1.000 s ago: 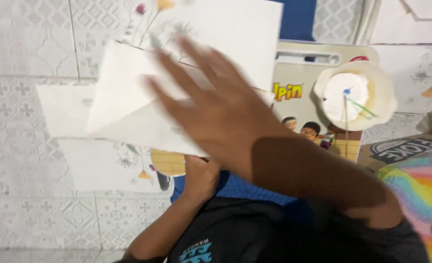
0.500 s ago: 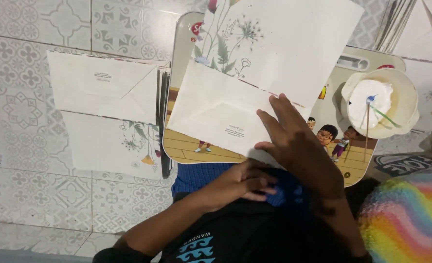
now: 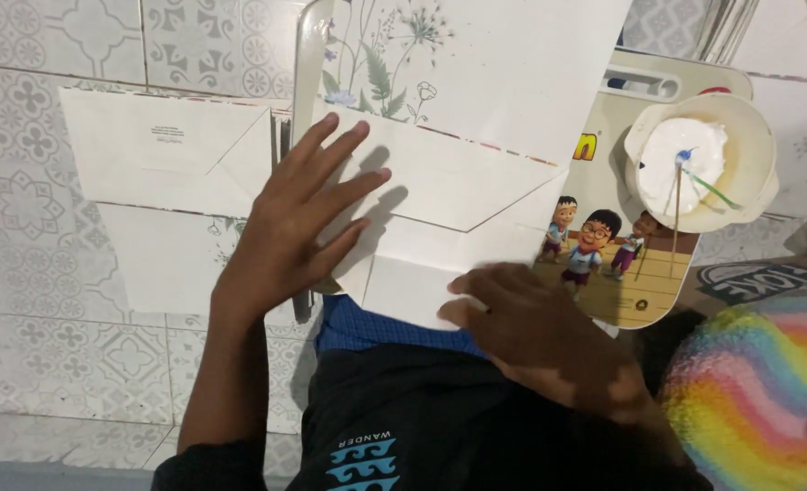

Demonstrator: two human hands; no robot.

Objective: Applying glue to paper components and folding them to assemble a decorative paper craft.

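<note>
Head view: we look straight down at both our hands working on a large white paper sheet with a printed flower sprig (image 3: 476,118), partly folded into an envelope shape.
Where it lies: the sheet rests on a cream plastic lap board with cartoon children printed on it (image 3: 603,227), across our lap, above the tiled floor (image 3: 31,236).
Left hand: our left hand (image 3: 299,223) lies flat, fingers spread wide, palm pressing the folded left part of the sheet; it grips nothing.
Right hand: our right hand (image 3: 535,332) presses down on the near edge of the lower flap, fingers curled slightly; we see nothing pinched in it.
Handling: we judge this paper light and thin, quick to crease and slide on the smooth board; best held by flat palms near the folds.
Nearby: a finished white paper envelope (image 3: 163,155) lies to the left on the floor; a shallow cream dish of white paste with thin sticks (image 3: 699,164) sits on the board's right corner.
</note>
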